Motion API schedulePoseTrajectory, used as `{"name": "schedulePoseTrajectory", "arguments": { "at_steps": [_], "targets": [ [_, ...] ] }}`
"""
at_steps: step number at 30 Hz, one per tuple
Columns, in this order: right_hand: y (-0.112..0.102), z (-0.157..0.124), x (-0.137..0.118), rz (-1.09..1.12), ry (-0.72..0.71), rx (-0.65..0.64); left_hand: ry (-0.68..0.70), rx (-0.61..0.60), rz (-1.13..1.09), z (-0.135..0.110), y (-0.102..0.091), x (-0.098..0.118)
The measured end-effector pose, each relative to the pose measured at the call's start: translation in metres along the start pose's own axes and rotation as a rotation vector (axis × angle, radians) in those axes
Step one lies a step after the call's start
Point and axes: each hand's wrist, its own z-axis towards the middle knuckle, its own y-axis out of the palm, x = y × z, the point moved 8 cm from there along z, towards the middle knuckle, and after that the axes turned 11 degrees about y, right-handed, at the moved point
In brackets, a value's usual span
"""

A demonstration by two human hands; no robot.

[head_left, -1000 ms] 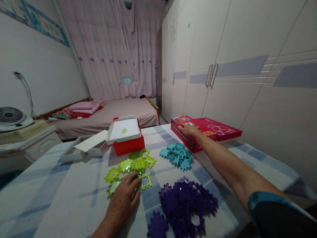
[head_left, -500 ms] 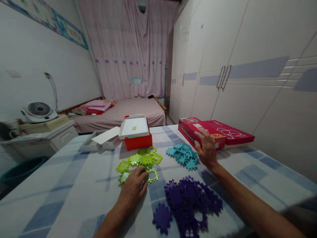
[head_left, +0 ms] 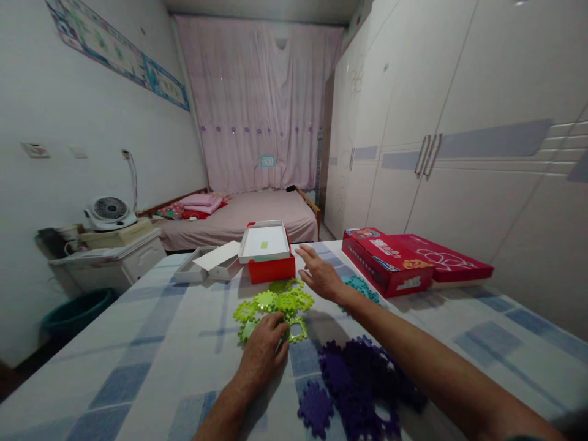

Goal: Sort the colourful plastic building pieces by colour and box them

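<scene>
My left hand (head_left: 264, 350) lies on the near edge of a pile of lime-green toothed puzzle tiles (head_left: 275, 302), its fingers curled onto a tile. Above the table, my right hand (head_left: 320, 275) hovers open with fingers spread, between the green pile and a teal pile of tiles (head_left: 362, 286) that my forearm partly hides. A heap of purple tiles (head_left: 362, 383) lies close to me, under my right forearm. Just beyond my right hand stands a red box with a white tray on top (head_left: 267, 257).
A checked blue-and-white cloth covers the table (head_left: 138, 367). Two flat red boxes (head_left: 404, 260) lie at the right, open white boxes (head_left: 209, 264) at the left of the red one. Wardrobes (head_left: 459, 122) line the right wall; a bed (head_left: 243, 211), a fan (head_left: 109, 211) and a bin (head_left: 76, 311) stand beyond.
My right hand left the flat red box and swung left over the teal tiles toward the green pile. The left hand stayed on the green tiles. The view shifted right and up.
</scene>
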Motion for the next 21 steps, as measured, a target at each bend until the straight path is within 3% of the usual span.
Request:
{"name": "schedulePoseTrajectory", "arguments": {
  "at_steps": [5,10,16,21],
  "targets": [
    [0.052,0.046,-0.025,-0.136,0.03,-0.121,-0.017,-0.035,-0.008,-0.001,0.003,-0.002],
    [0.075,0.067,-0.022,-0.189,0.143,-0.125,-0.027,-0.043,-0.027,-0.001,0.004,-0.002],
    [0.063,0.076,-0.018,-0.229,0.245,-0.017,-0.053,0.016,-0.105,0.0,0.003,-0.003],
    [0.033,0.056,-0.038,-0.208,0.177,0.085,-0.254,0.355,-0.294,-0.003,-0.024,-0.026]
  ]
}}
